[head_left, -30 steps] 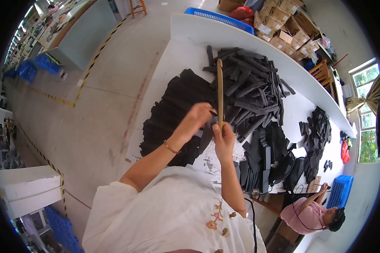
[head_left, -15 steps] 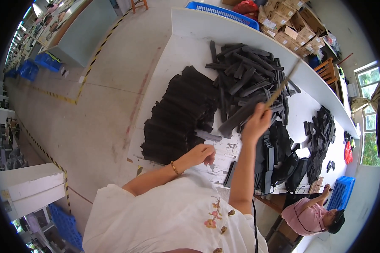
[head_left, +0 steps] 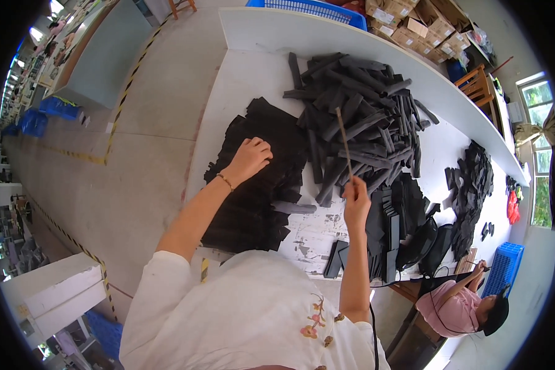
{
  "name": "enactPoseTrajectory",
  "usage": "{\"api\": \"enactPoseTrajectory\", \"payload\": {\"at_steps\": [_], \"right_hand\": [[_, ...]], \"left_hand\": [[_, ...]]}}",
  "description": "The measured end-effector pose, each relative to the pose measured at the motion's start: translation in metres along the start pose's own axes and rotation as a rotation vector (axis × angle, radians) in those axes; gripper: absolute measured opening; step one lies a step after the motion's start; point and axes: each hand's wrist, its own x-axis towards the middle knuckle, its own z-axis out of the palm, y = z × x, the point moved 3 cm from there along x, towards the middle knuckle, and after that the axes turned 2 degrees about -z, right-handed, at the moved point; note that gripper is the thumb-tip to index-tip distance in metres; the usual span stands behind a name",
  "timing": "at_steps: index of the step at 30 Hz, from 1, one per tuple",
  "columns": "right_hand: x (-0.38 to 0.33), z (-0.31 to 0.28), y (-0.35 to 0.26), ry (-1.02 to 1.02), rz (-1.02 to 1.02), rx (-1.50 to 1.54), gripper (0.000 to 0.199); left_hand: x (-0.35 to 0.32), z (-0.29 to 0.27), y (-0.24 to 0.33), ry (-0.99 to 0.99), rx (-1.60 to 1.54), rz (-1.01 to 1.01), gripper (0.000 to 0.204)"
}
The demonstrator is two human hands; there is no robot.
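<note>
My left hand [head_left: 250,159], fingers curled, is over the broad stack of flat black strips [head_left: 253,203]. Whatever its fingertips may pinch blends into the black beneath. In my right hand [head_left: 356,203] is a thin, light brown stick [head_left: 343,139], pointing away from me across a heap of dark grey tube-like pieces [head_left: 364,117]. That heap lies against the right side of the stack. A single lighter grey tube-like piece [head_left: 294,208] rests at the stack's near right edge.
A white partition [head_left: 327,37] borders the table's far side. Black bags [head_left: 420,243] and flat dark pieces [head_left: 379,234] lie to the right, before another dark pile [head_left: 468,197]. A person in pink [head_left: 450,308] works at the lower right, beside a blue crate [head_left: 502,268].
My left hand has moved forward and left onto the black stack. My right hand has come slightly nearer, and the stick has swung from pointing right to pointing slightly left. The dark tube-like piece near it now lies free.
</note>
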Motion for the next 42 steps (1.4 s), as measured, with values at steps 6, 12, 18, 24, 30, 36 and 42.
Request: {"api": "enactPoseTrajectory", "payload": {"at_steps": [6, 12, 18, 24, 30, 36, 42], "right_hand": [[-0.037, -0.020, -0.005, -0.249, -0.203, -0.323, 0.018], [-0.037, -0.023, -0.021, -0.293, -0.298, -0.407, 0.019], [-0.032, -0.014, -0.030, -0.324, -0.329, -0.426, 0.018], [-0.035, 0.035, -0.027, -0.364, -0.373, -0.267, 0.022], [-0.060, 0.074, -0.024, -0.484, 0.042, 0.323, 0.028], [-0.087, 0.106, -0.038, -0.481, 0.046, 0.229, 0.024], [-0.110, 0.113, -0.057, -0.320, -0.059, 0.102, 0.022]], "left_hand": [[0.011, -0.008, -0.018, -0.017, -0.265, -0.173, 0.012], [0.017, -0.028, -0.010, -0.007, -0.311, -0.166, 0.013], [0.015, -0.041, 0.005, 0.001, -0.297, -0.111, 0.014], [0.019, -0.045, 0.057, 0.020, -0.363, 0.025, 0.014], [-0.006, -0.095, 0.096, 0.759, -0.313, -0.272, 0.028], [-0.058, 0.019, 0.085, 0.509, -2.227, -0.942, 0.021], [-0.060, 0.020, 0.098, 0.657, -2.235, -1.055, 0.019]]}}
